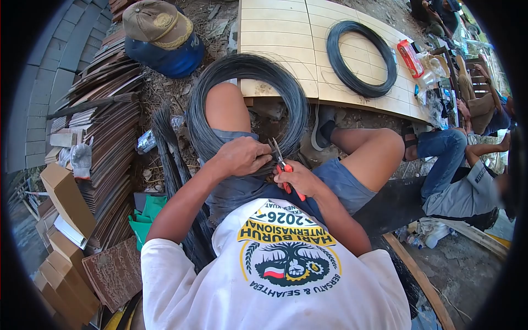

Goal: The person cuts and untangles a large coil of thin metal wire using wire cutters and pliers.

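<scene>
1. nearest, in front of the printed white t-shirt (220, 275): red-handled pliers (287, 177), gripped in the right hand (297, 179), with handles slanting back toward the body and jaws parted in a narrow v, tips pointing away.
2. just left of the jaws, the left hand (240, 157), with fingers curled in over the near side of the large wire coil (297, 104); cannot tell whether pinching a strand.
3. main relation: plier jaws between the two hands, close to the left fingertips, with long axis running up and slightly left toward the coil's near-right inner side. left hand nearer to that coil, right hand just outside its near rim.
4. large wire coil: looped around the left knee (225, 104), with far side overlapping the tabletop's near-left corner in view; cannot tell whether touching there.
5. left of the thigh, a long bundle of dark wire (175, 159), lying roughly lengthwise away from the body; farther left, green cloth (148, 217), cardboard boxes (69, 198) with contents hidden, and a white glove (81, 159) by stacked thin slabs (107, 181).
6. beyond the knees, the cream tabletop (275, 27), bearing a smaller wire coil (335, 55), laid flat and reaching close to the near edge.
7. toward the right end of the tabletop, a red packet (410, 58), beside clear plastic packaging (434, 66); contents unclear.
8. off the tabletop's left edge, a blue container (176, 60), topped with a brown cap (151, 22); inside hidden.
9. at far right, a co-worker's jeans (443, 162).
</scene>
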### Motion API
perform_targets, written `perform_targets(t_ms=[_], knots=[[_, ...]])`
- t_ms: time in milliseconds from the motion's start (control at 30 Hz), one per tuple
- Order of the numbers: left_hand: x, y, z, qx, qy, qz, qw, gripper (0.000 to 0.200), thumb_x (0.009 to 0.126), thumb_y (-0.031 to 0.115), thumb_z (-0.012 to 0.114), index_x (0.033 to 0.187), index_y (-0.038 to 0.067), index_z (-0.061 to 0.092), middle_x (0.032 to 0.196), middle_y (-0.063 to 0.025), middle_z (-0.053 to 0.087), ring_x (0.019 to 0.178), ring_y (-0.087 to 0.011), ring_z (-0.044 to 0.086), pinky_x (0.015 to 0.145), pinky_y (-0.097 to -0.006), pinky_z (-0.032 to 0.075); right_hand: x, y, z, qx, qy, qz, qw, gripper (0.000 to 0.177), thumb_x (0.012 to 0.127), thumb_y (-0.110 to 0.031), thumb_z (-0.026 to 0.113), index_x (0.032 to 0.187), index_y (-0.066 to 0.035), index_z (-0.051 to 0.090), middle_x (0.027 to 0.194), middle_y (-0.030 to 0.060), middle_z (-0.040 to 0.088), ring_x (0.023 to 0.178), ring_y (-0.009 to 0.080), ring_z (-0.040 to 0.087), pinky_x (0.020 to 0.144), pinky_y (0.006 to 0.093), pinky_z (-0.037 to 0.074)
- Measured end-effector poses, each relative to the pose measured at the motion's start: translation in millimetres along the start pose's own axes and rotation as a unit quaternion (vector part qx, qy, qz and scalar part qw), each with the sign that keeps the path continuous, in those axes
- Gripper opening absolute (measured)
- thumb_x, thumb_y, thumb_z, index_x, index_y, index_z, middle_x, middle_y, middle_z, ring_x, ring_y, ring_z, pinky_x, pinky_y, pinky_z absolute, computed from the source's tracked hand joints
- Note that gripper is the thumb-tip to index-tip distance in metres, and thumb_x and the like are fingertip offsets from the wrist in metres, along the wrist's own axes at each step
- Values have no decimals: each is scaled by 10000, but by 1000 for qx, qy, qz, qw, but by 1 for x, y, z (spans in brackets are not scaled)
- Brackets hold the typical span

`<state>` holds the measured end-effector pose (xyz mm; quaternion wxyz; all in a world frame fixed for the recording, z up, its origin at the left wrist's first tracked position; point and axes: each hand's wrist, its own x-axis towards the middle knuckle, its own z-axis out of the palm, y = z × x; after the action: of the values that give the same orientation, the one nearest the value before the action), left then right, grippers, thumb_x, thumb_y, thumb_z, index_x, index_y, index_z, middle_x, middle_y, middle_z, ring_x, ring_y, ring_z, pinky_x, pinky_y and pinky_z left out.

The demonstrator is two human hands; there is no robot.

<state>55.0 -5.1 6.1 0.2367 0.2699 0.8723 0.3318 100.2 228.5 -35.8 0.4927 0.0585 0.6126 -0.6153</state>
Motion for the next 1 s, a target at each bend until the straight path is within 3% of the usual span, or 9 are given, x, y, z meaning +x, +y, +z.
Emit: perform_targets(t_ms=[67, 267, 400, 567, 667, 800, 900, 1000], knots=[[0, 0, 0, -1, 3, 8, 1000, 206, 921, 223, 632, 1007, 61, 723, 903, -155, 711, 804, -381, 669, 687, -469, 526, -1, 0, 1, 22, 6, -16, 1000, 171, 851, -163, 694, 890, -50, 571, 742, 20, 584, 611, 102, 555, 534, 263, 444], [0, -3, 4, 3, 14, 19, 1000, 203, 923, 225, 629, 998, 57, 715, 894, -153, 709, 806, -381, 668, 683, -471, 524, -7, -13, 5, 51, 4, 19, 999, 168, 854, -113, 671, 955, -22, 571, 712, 10, 558, 587, 93, 533, 503, 262, 445], [0, -5, 3, 15, 14, 22, 1000, 198, 923, 228, 626, 997, 64, 710, 864, -151, 703, 784, -380, 662, 668, -483, 513, -5, -15, 1, 48, -11, 36, 998, 176, 856, -91, 650, 986, -3, 568, 699, 11, 547, 573, 96, 524, 496, 262, 449], [-3, -5, 6, 18, 20, 24, 999, 185, 920, 230, 627, 962, 65, 700, 826, -143, 694, 757, -374, 660, 655, -487, 509, -6, -20, -7, -39, -33, 82, 995, 249, 876, -90, 627, 1091, 22, 570, 780, 67, 612, 670, 152, 610, 614, 282, 500], [0, -6, 8, 30, 22, 26, 999, 176, 918, 231, 629, 946, 71, 696, 809, -138, 690, 742, -370, 661, 649, -485, 511, -6, -22, -1, -5, -18, 90, 996, 280, 884, -86, 610, 1133, 32, 562, 819, 81, 639, 729, 173, 637, 661, 284, 510], [-2, -5, 9, 48, 17, 26, 998, 181, 918, 243, 619, 898, 75, 686, 793, -130, 695, 729, -367, 669, 644, -482, 526, -1, -30, -5, 33, -19, 105, 994, 300, 853, -110, 606, 1103, 54, 579, 784, 71, 624, 676, 156, 626, 620, 285, 512], [-2, -6, 11, 59, 28, 33, 997, 199, 919, 252, 609, 854, 75, 675, 789, -125, 702, 716, -363, 676, 637, -478, 535, 1, -32, -12, 12, -50, 129, 990, 270, 884, -85, 589, 1132, 19, 569, 815, 74, 639, 724, 174, 639, 661, 283, 515], [-3, -8, 12, 57, 33, 34, 997, 180, 915, 246, 620, 880, 80, 680, 795, -123, 696, 709, -362, 670, 628, -477, 529, -2, -34, -13, 19, -67, 111, 991, 209, 850, -101, 608, 1015, 26, 585, 720, 45, 594, 622, 147, 603, 577, 288, 501]])
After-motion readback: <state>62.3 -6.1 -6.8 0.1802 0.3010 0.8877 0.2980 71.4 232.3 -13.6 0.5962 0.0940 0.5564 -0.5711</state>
